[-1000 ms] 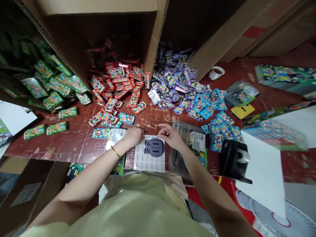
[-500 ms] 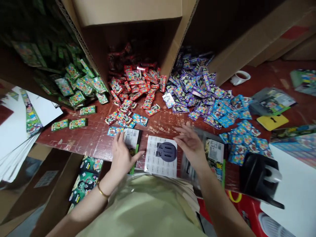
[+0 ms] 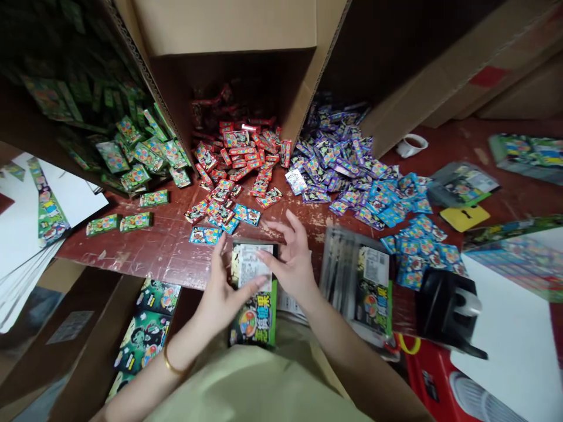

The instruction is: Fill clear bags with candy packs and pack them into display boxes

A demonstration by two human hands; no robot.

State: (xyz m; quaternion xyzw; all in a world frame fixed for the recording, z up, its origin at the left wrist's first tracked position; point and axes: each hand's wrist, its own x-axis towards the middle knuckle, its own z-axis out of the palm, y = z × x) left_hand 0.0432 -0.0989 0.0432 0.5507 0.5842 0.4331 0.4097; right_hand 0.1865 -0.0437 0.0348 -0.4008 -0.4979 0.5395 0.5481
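Note:
A flat clear package with a green-and-black printed card and a white label sits in front of me. My left hand holds it by its left edge, the thumb across the front and the fingers along the side. My right hand is at the package's upper right, fingers spread and thumb tip over the white label; whether it presses on it I cannot tell. Behind the package and my right hand, the white sticker sheet is mostly hidden. Similar clear packages stand in a row on the right.
Green, red and purple candy packets spill from cardboard boxes at the back. Blue packets lie to the right, beside a black tape dispenser. A white cup and yellow piece are farther right.
The package at my left hand has moved right and nearer, in front of the sticker sheet. My right hand has moved left from over the sheet to the package.

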